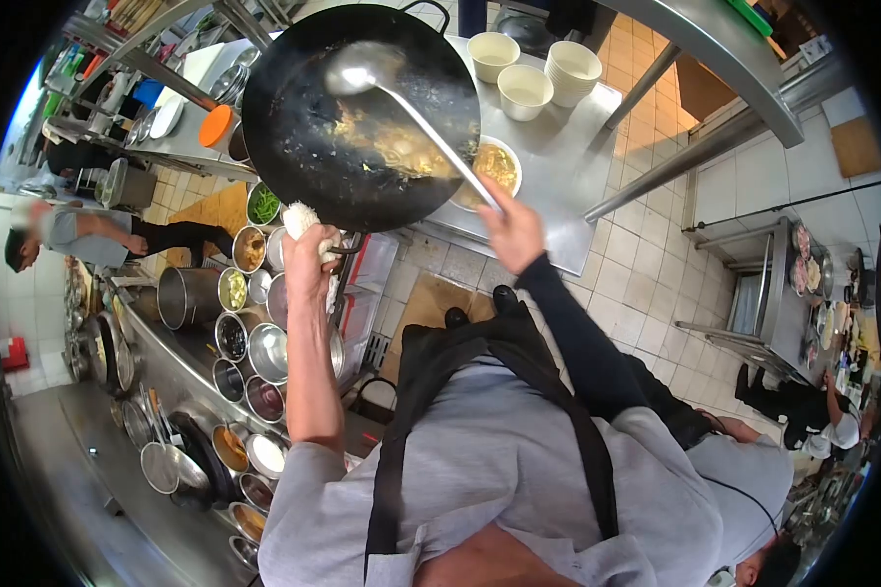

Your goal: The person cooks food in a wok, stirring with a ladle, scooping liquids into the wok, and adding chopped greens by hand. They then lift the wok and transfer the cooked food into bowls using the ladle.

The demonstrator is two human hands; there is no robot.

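Observation:
A large black wok (294, 127) is held up over the steel table, with soup and bits of food inside. My left hand (308, 249) grips its near handle through a white cloth (301, 217). In my right hand (512, 230) is the handle of a long steel ladle (426, 127), whose bowl is over the far part of the wok. Just beyond the wok's right edge sits a white bowl (499, 168) with soup in it, partly hidden by the wok and ladle.
Empty bowls (525, 92), some stacked, stand on the steel table (568, 181). Ingredient containers (268, 352) line the counter at left. One person (88, 235) is at the left, another (739, 479) close at my right, and a third (812, 406) farther right.

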